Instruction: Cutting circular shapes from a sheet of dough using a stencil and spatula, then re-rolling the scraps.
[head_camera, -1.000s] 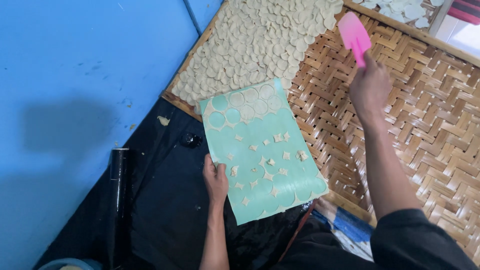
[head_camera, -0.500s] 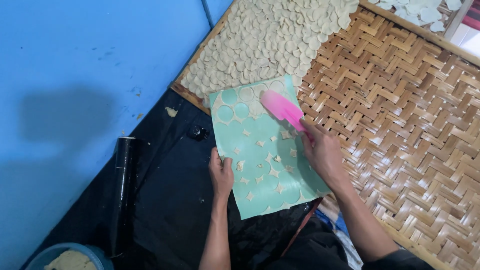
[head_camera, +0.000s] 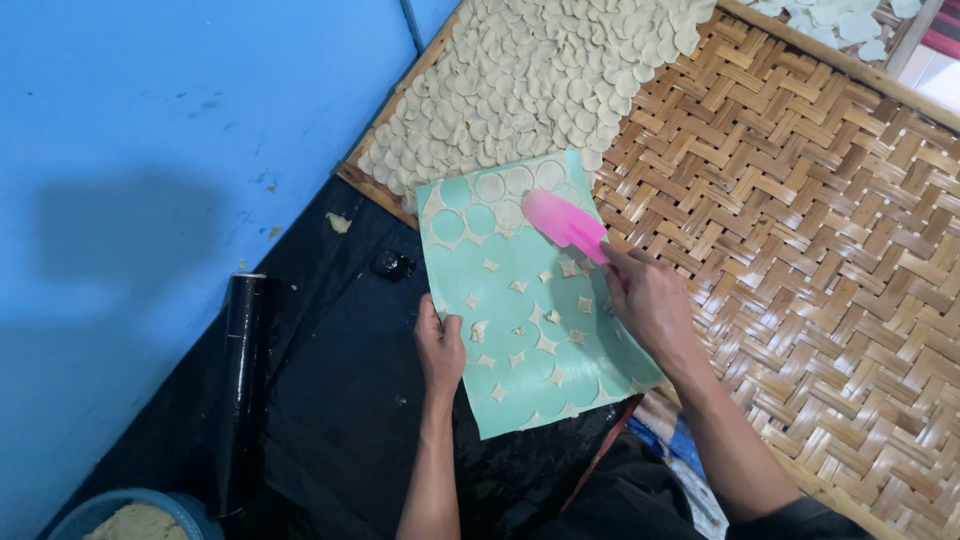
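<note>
A woven bamboo tray (head_camera: 820, 260) spreads under and beyond the right hand (head_camera: 650, 305), blue wall beyond the left. The right hand grips a pink spatula (head_camera: 562, 224), blade on the teal mat (head_camera: 520, 320). The left hand (head_camera: 440, 345) pinches the mat's near edge over black sheeting (head_camera: 330, 400). Pale dough discs (head_camera: 530, 80) crowd ahead; a bucket (head_camera: 130, 515) is cut off.
</note>
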